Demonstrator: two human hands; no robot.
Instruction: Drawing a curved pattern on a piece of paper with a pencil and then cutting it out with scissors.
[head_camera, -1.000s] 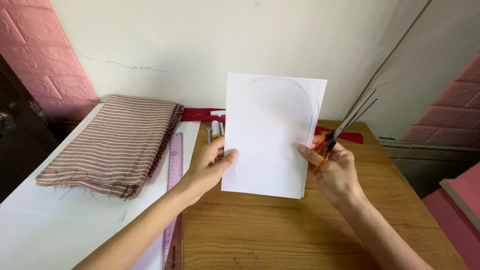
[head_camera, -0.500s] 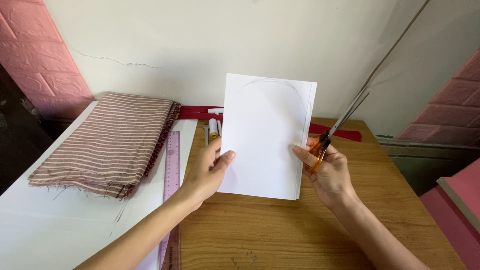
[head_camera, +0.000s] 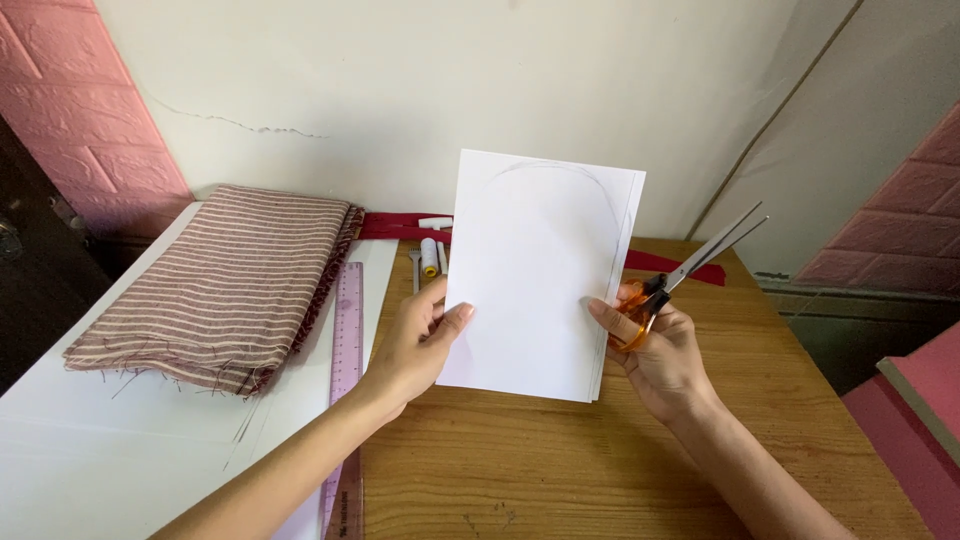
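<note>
A: What is being held at the centre of the frame?

B: A white sheet of paper (head_camera: 535, 280), folded or stacked double, is being held upright above the wooden worktop (head_camera: 560, 470). A faint pencilled arch is being shown near its top. The sheet's left edge is being pinched by the left hand (head_camera: 415, 350), thumb in front.

A: And the right hand (head_camera: 660, 355)?

B: It is being kept closed around the orange handles of a pair of scissors (head_camera: 680, 280), while its thumb is being pressed on the sheet's right edge. The blades are being pointed to the upper right, slightly parted and apart from the paper.

A: Which step is in hand?

B: Judging by this, the sheet is being lined up and cutting is not yet being done. A cut along the arch would call for the blades being brought to the paper's edge.

A: What else is lying about?

B: Striped folded fabric (head_camera: 225, 280) and a pink ruler (head_camera: 345, 350) at the left; a spool of thread (head_camera: 429, 256) behind the sheet.
</note>
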